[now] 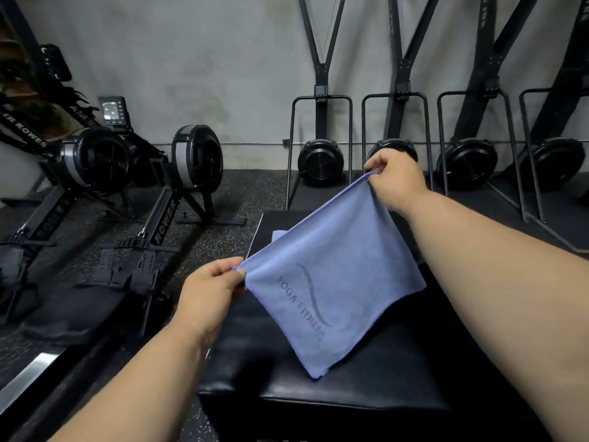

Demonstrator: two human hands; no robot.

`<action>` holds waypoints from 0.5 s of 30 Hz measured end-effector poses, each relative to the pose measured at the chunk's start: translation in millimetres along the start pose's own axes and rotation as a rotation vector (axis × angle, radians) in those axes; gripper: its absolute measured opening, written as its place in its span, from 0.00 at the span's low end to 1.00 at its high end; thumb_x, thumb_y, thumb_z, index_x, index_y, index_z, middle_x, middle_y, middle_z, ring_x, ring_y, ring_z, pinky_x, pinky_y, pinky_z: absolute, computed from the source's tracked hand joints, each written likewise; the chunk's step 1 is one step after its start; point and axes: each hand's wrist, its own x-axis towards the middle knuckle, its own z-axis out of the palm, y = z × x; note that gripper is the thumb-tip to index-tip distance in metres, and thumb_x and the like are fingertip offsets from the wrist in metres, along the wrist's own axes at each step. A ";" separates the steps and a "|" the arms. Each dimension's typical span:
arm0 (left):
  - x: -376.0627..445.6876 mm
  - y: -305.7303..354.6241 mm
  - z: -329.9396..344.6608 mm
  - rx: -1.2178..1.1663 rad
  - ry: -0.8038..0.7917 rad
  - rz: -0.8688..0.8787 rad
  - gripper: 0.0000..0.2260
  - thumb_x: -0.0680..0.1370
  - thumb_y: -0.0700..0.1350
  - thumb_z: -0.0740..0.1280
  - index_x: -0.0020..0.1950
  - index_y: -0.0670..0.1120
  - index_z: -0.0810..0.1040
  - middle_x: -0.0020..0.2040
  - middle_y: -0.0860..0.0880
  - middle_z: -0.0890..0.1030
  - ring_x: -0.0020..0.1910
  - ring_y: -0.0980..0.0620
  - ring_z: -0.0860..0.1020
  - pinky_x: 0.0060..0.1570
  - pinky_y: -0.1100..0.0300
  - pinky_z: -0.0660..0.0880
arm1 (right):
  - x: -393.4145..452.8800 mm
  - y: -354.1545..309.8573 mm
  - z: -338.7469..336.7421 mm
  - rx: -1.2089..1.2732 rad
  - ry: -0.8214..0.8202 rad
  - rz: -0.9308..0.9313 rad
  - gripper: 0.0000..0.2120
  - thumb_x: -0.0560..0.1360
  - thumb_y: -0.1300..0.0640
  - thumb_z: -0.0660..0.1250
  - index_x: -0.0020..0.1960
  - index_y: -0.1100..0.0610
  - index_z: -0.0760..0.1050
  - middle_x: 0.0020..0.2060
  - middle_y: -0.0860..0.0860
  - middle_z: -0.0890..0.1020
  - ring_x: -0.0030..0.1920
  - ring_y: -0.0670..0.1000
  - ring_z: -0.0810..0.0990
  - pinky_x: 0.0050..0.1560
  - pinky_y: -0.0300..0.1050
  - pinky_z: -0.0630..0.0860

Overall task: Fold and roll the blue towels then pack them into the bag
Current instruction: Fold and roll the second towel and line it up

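Observation:
A blue towel point(331, 275) printed "YOGA FITNESS" hangs folded in the air above a black padded bench point(366, 387). My left hand point(207, 288) pinches its near left corner. My right hand point(395, 180) pinches the far upper corner, so the top edge is stretched on a slant between them. The lower corner of the towel hangs down just over the bench top. Behind the held towel, a bit of another blue towel point(279, 236) shows on the bench. No bag is in view.
Two black rowing machines point(134, 193) stand on the speckled rubber floor to the left. Several upright ski machines point(322, 161) line the grey wall at the back. A black platform point(526, 215) lies at the right behind the bench.

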 end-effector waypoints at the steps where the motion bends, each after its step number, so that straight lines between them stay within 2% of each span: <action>1: 6.6 -12.3 -5.7 0.010 0.013 -0.040 0.07 0.78 0.32 0.69 0.51 0.41 0.85 0.44 0.43 0.87 0.39 0.49 0.81 0.47 0.57 0.79 | 3.4 2.6 19.9 0.011 -0.033 -0.001 0.14 0.74 0.65 0.65 0.48 0.47 0.80 0.42 0.45 0.82 0.47 0.51 0.82 0.53 0.45 0.78; 3: 20.6 -40.2 -19.7 0.040 0.052 -0.135 0.08 0.78 0.31 0.68 0.48 0.40 0.85 0.42 0.41 0.86 0.36 0.50 0.79 0.40 0.61 0.78 | 2.2 9.0 58.7 0.031 -0.150 -0.016 0.16 0.74 0.67 0.63 0.50 0.46 0.80 0.45 0.45 0.83 0.50 0.51 0.82 0.57 0.47 0.79; 5: 32.0 -68.7 -35.9 0.037 0.098 -0.239 0.09 0.78 0.28 0.65 0.48 0.37 0.84 0.39 0.41 0.84 0.32 0.51 0.78 0.31 0.65 0.76 | -6.0 21.4 97.0 0.042 -0.322 -0.033 0.18 0.75 0.69 0.63 0.57 0.50 0.81 0.51 0.48 0.84 0.53 0.52 0.82 0.62 0.50 0.78; 8: 42.6 -103.5 -56.6 0.004 0.210 -0.386 0.09 0.79 0.26 0.62 0.51 0.34 0.80 0.30 0.44 0.82 0.23 0.53 0.78 0.22 0.66 0.74 | -24.1 46.8 142.2 0.042 -0.502 0.004 0.19 0.78 0.69 0.62 0.64 0.54 0.81 0.60 0.53 0.83 0.59 0.55 0.82 0.61 0.46 0.78; 11: 48.2 -126.9 -71.5 -0.048 0.289 -0.465 0.07 0.80 0.26 0.62 0.52 0.33 0.78 0.31 0.42 0.83 0.25 0.50 0.82 0.26 0.62 0.79 | -43.6 71.3 169.6 0.076 -0.572 0.066 0.19 0.78 0.69 0.62 0.63 0.53 0.81 0.62 0.51 0.82 0.62 0.51 0.81 0.58 0.42 0.78; 13: 51.7 -136.7 -77.9 -0.045 0.322 -0.484 0.08 0.79 0.28 0.65 0.57 0.35 0.79 0.38 0.39 0.84 0.32 0.45 0.82 0.35 0.57 0.81 | -56.5 83.5 177.5 0.066 -0.597 0.099 0.20 0.77 0.68 0.63 0.62 0.51 0.81 0.60 0.49 0.82 0.61 0.48 0.81 0.59 0.40 0.75; 15: 55.0 -144.7 -82.8 -0.025 0.338 -0.486 0.09 0.79 0.30 0.68 0.57 0.38 0.79 0.42 0.38 0.84 0.37 0.45 0.81 0.41 0.55 0.79 | -70.2 94.0 179.9 0.048 -0.617 0.126 0.20 0.75 0.66 0.64 0.59 0.47 0.82 0.58 0.47 0.82 0.60 0.47 0.81 0.60 0.41 0.76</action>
